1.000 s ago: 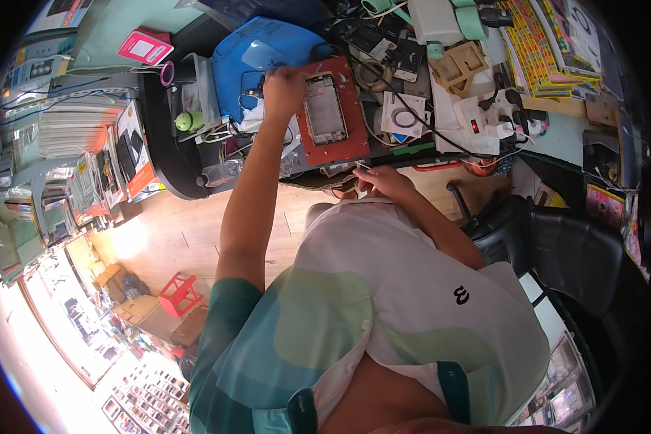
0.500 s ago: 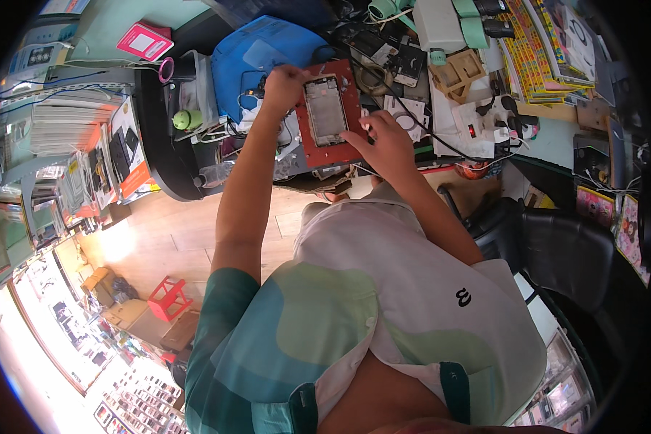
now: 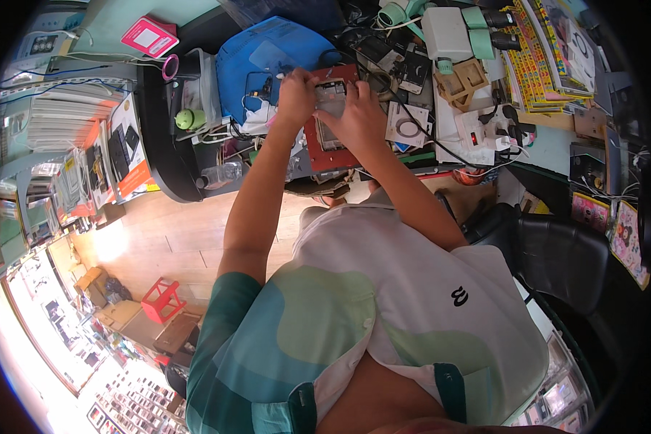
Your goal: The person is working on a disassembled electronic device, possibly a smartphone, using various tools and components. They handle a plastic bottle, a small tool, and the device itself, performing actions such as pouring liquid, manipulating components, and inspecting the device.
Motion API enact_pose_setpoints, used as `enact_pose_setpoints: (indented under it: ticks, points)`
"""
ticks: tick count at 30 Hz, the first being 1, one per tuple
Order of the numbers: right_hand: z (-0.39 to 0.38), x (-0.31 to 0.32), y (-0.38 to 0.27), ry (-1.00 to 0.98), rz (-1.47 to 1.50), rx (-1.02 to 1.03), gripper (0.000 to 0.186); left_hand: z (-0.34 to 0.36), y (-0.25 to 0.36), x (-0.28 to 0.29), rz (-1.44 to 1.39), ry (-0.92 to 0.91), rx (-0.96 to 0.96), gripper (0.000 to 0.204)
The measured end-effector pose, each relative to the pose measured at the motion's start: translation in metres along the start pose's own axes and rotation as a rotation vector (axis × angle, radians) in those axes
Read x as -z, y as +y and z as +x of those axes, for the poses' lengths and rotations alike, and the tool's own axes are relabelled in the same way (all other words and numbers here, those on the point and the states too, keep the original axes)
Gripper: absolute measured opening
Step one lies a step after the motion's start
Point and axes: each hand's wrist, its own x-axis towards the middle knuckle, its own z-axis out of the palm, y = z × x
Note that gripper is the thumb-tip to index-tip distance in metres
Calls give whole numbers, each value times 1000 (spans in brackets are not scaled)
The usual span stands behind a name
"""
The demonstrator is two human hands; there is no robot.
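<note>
A phone frame (image 3: 328,137) with a grey inner face and dark rim lies on a red work mat (image 3: 333,160) at the near edge of the bench. My left hand (image 3: 295,99) is closed at the frame's upper left corner, its fingertips pinched together; what they hold, if anything, is too small to make out. My right hand (image 3: 359,121) reaches over the frame from the right and covers much of it. Its thumb lies at the frame's left side and its fingertips at the upper right edge, so the hand spans it.
Beyond my left hand lies a blue mat (image 3: 246,54). A green round figure (image 3: 189,119) and a clear bottle (image 3: 224,173) are at the left. To the right are a white card with a ring (image 3: 408,126), a microscope (image 3: 445,32), a power strip (image 3: 477,130) and a black chair (image 3: 560,253).
My right hand has moved left and up, from beside the frame to over it. My left hand has shifted slightly right and down, closer to the frame's corner.
</note>
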Motion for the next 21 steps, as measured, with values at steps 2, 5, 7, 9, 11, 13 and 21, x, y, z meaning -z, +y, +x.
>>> enact_pose_setpoints:
  ticks: [2, 5, 7, 9, 11, 13, 21]
  points:
    - [3, -2, -1, -14, -8, -10, 85, -1, -1, -3, 15, 34, -26, 21]
    - [5, -9, 0, 1, -12, -14, 84, -4, 2, -7, 21, 96, -33, 17]
    - [6, -12, -1, 9, -20, -21, 82, -6, 11, -6, -7, 147, -37, 14]
    - [10, -10, -2, 25, 20, -30, 81, 0, 25, -2, 3, 176, -79, 14]
    - [11, -9, -4, 56, 49, -13, 79, 0, 30, 5, 0, 171, -79, 14]
    - [12, -8, -4, 109, 54, 17, 78, -2, 30, 8, -31, 125, -48, 15]
    - [13, -9, -9, 42, 55, 4, 72, -8, 22, 6, -117, 76, 111, 15]
